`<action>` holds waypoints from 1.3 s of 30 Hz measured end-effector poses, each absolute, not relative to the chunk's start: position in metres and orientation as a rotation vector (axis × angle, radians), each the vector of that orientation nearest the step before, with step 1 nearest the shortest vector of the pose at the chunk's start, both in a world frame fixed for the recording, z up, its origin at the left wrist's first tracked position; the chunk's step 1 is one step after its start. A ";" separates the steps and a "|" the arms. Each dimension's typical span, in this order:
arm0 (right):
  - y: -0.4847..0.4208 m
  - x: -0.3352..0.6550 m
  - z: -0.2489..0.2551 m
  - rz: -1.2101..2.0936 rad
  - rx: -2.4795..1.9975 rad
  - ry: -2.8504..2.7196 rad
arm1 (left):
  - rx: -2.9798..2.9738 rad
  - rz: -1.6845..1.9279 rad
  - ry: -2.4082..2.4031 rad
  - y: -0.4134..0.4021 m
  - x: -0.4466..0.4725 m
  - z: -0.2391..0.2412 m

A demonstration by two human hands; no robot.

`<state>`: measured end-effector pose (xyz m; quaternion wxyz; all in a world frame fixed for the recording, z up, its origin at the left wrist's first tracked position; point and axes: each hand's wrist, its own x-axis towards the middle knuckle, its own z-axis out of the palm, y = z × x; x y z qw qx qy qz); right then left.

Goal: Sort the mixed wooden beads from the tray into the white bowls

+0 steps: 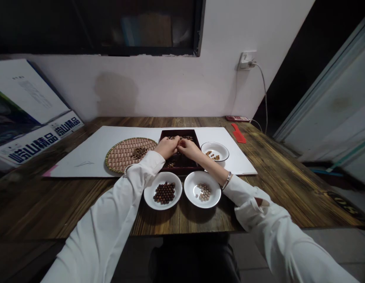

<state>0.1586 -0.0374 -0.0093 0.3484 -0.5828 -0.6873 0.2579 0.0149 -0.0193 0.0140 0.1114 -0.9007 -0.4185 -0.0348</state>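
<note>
My left hand (167,147) and my right hand (188,149) meet above a dark wooden tray (176,135) holding brown beads, their fingertips touching. Whether they pinch a bead is hidden. Left of the tray lies a round woven mat (120,157) with a small heap of brown beads (139,152). Nearer me, one white dish (149,194) holds dark brown beads (164,193), and another white dish (192,194) holds pale beads (204,192). A white bowl (220,148) with several tan beads stands just beyond my right hand. A metal bangle (226,181) circles my right wrist.
A large white sheet (82,157) covers the back of the weathered wooden table (52,196). A red comb (238,133) and a small red box (237,118) lie at the back right. Printed boards (32,133) lean at the left; a wall socket (246,61) trails a cable.
</note>
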 end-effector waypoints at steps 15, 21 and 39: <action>-0.039 0.158 0.004 1.064 -1.394 -1.424 | -2.659 -0.026 -1.339 -0.021 0.013 0.013; -0.044 0.159 0.009 1.158 -1.305 -1.312 | -2.650 0.059 -1.310 -0.015 0.011 0.006; -0.044 0.162 0.011 1.824 -1.059 -1.173 | -2.802 0.095 -1.300 -0.013 0.011 0.010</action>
